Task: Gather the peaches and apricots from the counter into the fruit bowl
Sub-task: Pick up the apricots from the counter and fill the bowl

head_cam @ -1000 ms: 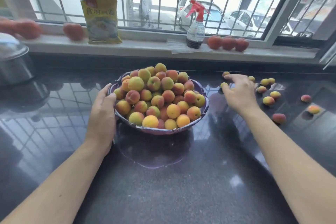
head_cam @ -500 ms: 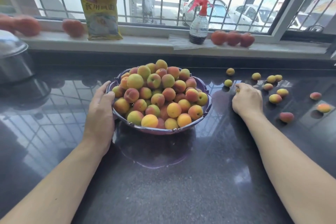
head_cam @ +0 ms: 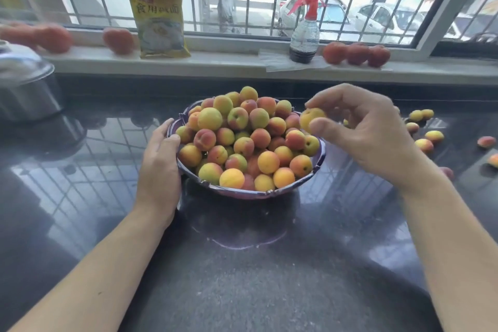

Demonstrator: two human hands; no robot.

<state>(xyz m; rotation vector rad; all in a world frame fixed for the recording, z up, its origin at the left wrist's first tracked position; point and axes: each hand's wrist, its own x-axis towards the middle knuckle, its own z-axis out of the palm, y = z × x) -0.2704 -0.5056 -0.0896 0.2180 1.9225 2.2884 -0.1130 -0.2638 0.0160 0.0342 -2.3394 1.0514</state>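
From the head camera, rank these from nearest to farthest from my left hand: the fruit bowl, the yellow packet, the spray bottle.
1. Fruit bowl: the left hand rests against its left rim.
2. Yellow packet: on the windowsill, behind the hand.
3. Spray bottle: on the sill, far to the right.

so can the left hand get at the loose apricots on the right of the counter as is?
Probably not: the left hand rests against the fruit bowl, which, with the right hand, lies between it and the loose apricots.

a yellow packet (head_cam: 159, 20) and a spray bottle (head_cam: 304, 31) stand on the windowsill (head_cam: 229, 62); a steel pot (head_cam: 25, 83) sits far left; cars (head_cam: 388, 20) are parked outside.
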